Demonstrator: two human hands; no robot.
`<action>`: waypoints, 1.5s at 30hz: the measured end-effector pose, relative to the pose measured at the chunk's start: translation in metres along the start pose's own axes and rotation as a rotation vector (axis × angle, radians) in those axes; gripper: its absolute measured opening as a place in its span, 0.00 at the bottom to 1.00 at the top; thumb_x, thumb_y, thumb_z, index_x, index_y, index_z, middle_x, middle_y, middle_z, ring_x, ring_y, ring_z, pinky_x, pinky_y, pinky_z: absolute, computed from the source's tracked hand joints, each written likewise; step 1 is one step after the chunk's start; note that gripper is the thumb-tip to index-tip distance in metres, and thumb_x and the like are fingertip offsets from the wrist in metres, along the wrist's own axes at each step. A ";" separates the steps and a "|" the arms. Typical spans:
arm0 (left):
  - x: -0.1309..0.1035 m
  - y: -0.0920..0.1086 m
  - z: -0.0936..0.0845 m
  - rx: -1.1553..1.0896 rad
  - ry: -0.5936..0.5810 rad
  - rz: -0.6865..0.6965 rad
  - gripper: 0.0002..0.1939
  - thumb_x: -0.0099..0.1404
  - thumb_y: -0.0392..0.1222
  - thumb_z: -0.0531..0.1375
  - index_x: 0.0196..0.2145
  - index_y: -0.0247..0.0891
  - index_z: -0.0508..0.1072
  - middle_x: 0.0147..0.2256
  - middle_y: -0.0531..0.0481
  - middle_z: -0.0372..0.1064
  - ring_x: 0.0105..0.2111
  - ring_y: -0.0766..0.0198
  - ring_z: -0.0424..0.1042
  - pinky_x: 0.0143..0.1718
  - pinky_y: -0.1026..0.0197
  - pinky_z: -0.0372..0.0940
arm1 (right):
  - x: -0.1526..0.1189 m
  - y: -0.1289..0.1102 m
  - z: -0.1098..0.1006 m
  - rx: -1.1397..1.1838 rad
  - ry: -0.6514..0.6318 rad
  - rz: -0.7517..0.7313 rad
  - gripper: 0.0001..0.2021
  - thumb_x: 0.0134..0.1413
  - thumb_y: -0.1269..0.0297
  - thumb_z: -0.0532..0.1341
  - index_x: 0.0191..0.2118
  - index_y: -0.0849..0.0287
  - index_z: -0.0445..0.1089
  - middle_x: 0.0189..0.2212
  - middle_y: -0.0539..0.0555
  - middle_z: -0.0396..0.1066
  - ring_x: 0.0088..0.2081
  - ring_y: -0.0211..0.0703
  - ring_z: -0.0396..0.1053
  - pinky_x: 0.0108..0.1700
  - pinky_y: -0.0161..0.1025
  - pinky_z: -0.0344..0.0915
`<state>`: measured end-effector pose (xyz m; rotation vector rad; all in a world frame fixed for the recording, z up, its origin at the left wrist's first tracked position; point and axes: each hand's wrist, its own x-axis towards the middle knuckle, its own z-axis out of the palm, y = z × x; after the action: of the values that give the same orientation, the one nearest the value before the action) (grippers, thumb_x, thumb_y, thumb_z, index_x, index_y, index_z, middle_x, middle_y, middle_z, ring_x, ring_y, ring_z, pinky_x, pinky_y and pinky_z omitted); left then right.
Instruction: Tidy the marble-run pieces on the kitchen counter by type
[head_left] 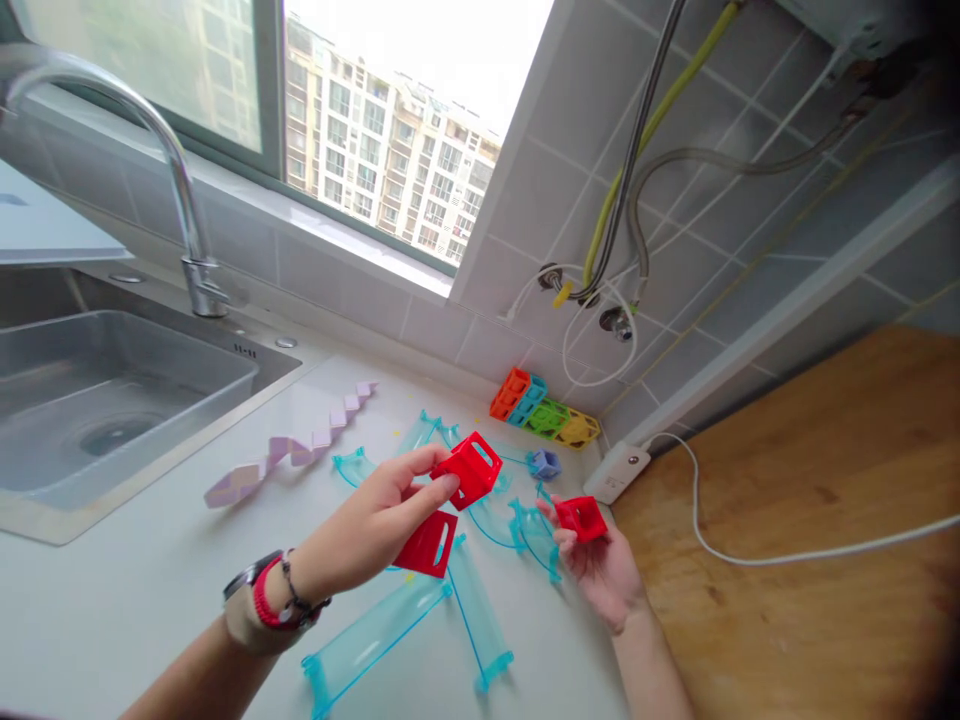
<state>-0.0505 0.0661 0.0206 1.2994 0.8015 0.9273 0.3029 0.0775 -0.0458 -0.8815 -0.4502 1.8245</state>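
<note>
My left hand (pixel 394 505), with a watch and bracelets at its wrist, pinches a folded red plastic piece (pixel 474 470) that has slots in its faces. A second red slotted panel (pixel 429 545) shows below those fingers; whether the two are joined is hidden. In my right hand (pixel 600 570) a small red hollow cube (pixel 582 519) rests against the curled fingers. Beneath both hands, several translucent turquoise track pieces lie on the white counter, among them a long straight one (pixel 382 640) and a curved one (pixel 536 535).
Behind my hands stand stacked orange, blue, green and yellow hollow blocks (pixel 547 415), with a small blue-violet cube (pixel 544 464) nearer. A pale purple zigzag strip (pixel 300 450) lies left, beside the sink (pixel 292 362). A white power strip (pixel 621 470) and wooden board (pixel 810 580) are right.
</note>
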 end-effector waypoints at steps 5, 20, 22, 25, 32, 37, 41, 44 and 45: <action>-0.001 -0.004 0.001 0.251 -0.005 0.050 0.18 0.74 0.57 0.52 0.43 0.39 0.69 0.29 0.54 0.66 0.23 0.68 0.64 0.23 0.67 0.58 | -0.004 0.006 0.029 -0.002 0.031 -0.184 0.13 0.60 0.62 0.64 0.47 0.61 0.77 0.44 0.61 0.80 0.34 0.39 0.77 0.39 0.37 0.79; 0.006 -0.019 0.007 0.520 0.224 0.182 0.10 0.68 0.42 0.60 0.46 0.41 0.67 0.36 0.52 0.73 0.27 0.65 0.70 0.31 0.61 0.68 | 0.011 0.007 0.157 -0.453 -0.196 -0.589 0.15 0.59 0.57 0.67 0.51 0.54 0.75 0.43 0.54 0.79 0.39 0.44 0.78 0.36 0.38 0.78; 0.007 -0.021 0.009 0.419 0.253 0.129 0.19 0.64 0.43 0.64 0.49 0.43 0.63 0.39 0.52 0.74 0.23 0.69 0.68 0.25 0.64 0.65 | 0.016 0.011 0.157 -0.537 -0.181 -0.615 0.15 0.59 0.58 0.68 0.51 0.54 0.75 0.43 0.54 0.79 0.40 0.44 0.77 0.39 0.38 0.77; 0.007 -0.021 0.010 0.306 0.219 0.105 0.25 0.61 0.44 0.68 0.50 0.45 0.59 0.48 0.49 0.73 0.23 0.72 0.69 0.24 0.66 0.65 | 0.018 0.012 0.149 -0.743 -0.193 -0.648 0.20 0.56 0.60 0.71 0.54 0.53 0.74 0.47 0.55 0.78 0.45 0.45 0.77 0.46 0.38 0.75; 0.003 -0.016 0.016 0.322 0.152 0.044 0.41 0.61 0.40 0.68 0.64 0.51 0.51 0.50 0.47 0.74 0.22 0.73 0.71 0.25 0.66 0.70 | 0.004 0.009 0.144 -1.114 -0.356 -0.658 0.29 0.51 0.67 0.74 0.58 0.46 0.70 0.54 0.55 0.76 0.52 0.49 0.76 0.54 0.44 0.73; 0.000 -0.018 0.019 0.375 0.167 0.096 0.45 0.62 0.38 0.66 0.69 0.52 0.47 0.51 0.45 0.74 0.25 0.69 0.75 0.29 0.63 0.74 | 0.001 0.017 0.148 -1.324 -0.419 -0.780 0.31 0.51 0.71 0.73 0.60 0.47 0.69 0.55 0.54 0.75 0.54 0.49 0.74 0.55 0.43 0.73; -0.001 -0.020 0.017 0.413 0.166 0.124 0.43 0.62 0.36 0.65 0.68 0.50 0.49 0.52 0.44 0.74 0.25 0.69 0.75 0.31 0.62 0.75 | -0.002 0.018 0.151 -1.456 -0.464 -0.861 0.30 0.54 0.72 0.70 0.61 0.47 0.67 0.54 0.53 0.75 0.54 0.48 0.73 0.55 0.43 0.71; -0.002 -0.020 0.015 0.415 0.160 0.139 0.41 0.62 0.37 0.65 0.68 0.48 0.52 0.53 0.42 0.74 0.24 0.69 0.74 0.30 0.62 0.75 | -0.005 0.016 0.152 -1.499 -0.491 -0.876 0.30 0.54 0.69 0.71 0.61 0.47 0.66 0.54 0.53 0.74 0.55 0.49 0.72 0.57 0.43 0.69; -0.002 -0.019 0.015 0.407 0.156 0.142 0.40 0.62 0.37 0.65 0.67 0.48 0.52 0.54 0.42 0.74 0.23 0.70 0.73 0.29 0.62 0.74 | -0.006 0.015 0.152 -1.509 -0.488 -0.871 0.30 0.54 0.67 0.72 0.61 0.47 0.66 0.54 0.54 0.74 0.55 0.50 0.72 0.57 0.44 0.69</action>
<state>-0.0356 0.0568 0.0038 1.6677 1.0688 1.0214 0.1815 0.0800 0.0477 -0.8615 -2.2540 0.6056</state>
